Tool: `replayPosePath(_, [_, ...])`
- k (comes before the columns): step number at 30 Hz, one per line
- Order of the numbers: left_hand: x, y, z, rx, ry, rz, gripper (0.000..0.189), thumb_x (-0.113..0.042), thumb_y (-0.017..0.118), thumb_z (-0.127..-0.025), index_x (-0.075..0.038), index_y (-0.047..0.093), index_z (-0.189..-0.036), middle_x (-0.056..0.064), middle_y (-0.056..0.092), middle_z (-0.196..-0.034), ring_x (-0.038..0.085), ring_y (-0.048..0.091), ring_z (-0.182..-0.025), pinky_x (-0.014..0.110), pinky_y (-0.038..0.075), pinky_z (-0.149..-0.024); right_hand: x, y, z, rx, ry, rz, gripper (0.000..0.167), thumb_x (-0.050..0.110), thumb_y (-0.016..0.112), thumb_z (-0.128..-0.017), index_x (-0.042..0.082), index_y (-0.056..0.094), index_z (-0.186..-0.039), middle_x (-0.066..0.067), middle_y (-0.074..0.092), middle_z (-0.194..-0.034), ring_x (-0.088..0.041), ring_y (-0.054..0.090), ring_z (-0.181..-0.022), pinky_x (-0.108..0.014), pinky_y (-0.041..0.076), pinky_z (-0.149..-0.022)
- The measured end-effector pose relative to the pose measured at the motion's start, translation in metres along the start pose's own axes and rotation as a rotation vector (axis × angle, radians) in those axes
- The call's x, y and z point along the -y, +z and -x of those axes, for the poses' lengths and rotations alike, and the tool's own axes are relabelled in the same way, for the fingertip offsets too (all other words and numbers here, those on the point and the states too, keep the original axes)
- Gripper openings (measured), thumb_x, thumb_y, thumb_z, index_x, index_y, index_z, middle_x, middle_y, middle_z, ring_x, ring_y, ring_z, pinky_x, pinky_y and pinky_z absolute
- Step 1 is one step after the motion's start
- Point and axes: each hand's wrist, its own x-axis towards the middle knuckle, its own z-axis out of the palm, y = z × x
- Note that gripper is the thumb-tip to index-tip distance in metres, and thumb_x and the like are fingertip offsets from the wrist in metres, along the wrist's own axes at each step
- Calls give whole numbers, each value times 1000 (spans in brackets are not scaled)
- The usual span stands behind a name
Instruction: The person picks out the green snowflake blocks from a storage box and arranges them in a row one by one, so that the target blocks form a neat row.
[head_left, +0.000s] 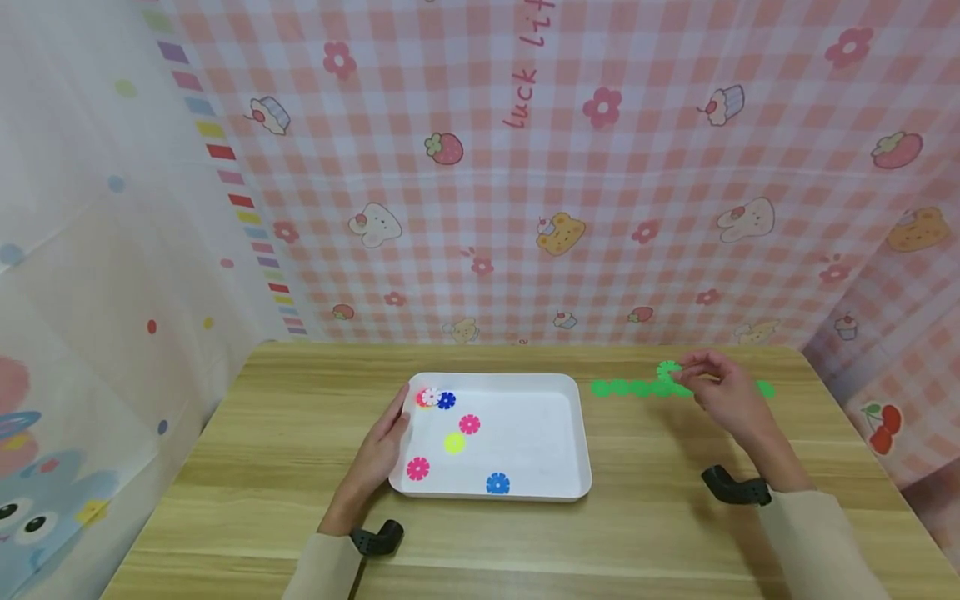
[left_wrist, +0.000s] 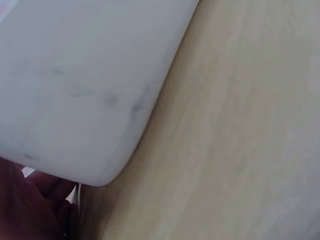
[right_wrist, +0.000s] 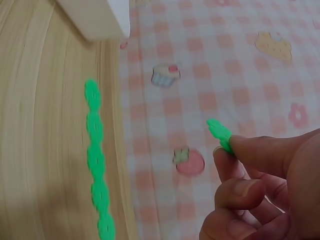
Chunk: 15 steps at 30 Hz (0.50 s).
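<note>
My right hand (head_left: pixel 723 392) pinches a green notched plastic disc (head_left: pixel 667 372) between thumb and fingertips, above a row of similar discs. In the right wrist view, the held disc (right_wrist: pixel 219 134) is seen nearly edge-on. Several green discs (right_wrist: pixel 95 160) lie end to end on the table there, partly hidden behind my hand in the head view. At the left side of a white rectangular tray (head_left: pixel 525 433), my left hand (head_left: pixel 380 450) grips the rim and wall. The left wrist view shows its fingers (left_wrist: pixel 55 192) close by the tray's corner.
Inside the tray are notched discs: pink (head_left: pixel 417 468), yellow (head_left: pixel 454 442), light blue (head_left: pixel 498 483), and an overlapping cluster with a white disc (head_left: pixel 431 397) and a dark blue disc (head_left: pixel 447 401). A checked cloth (head_left: pixel 465 183) hangs behind the wooden table (head_left: pixel 300 433).
</note>
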Motion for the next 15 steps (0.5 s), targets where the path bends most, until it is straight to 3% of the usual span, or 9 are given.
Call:
replayPosePath(9, [-2, 0, 2, 3, 3, 4, 52, -27, 29, -110, -27, 18, -160, -4, 11, -167, 20, 4, -153, 45, 4, -124, -25, -28, 3, -102, 50, 60, 38, 34, 56, -102, 6, 55, -127, 16, 62, -100, -1, 56, -83, -25, 53, -64])
replayPosePath(15, [-1, 0, 1, -4, 1, 3, 51, -27, 29, -110, -28, 18, -160, -4, 12, -167, 20, 5, -153, 46, 5, -124, -44, -46, 0, -160, 97, 11, 32, 36, 59, -100, 12, 58, -121, 18, 63, -96, -1, 55, -79, -22, 52, -63])
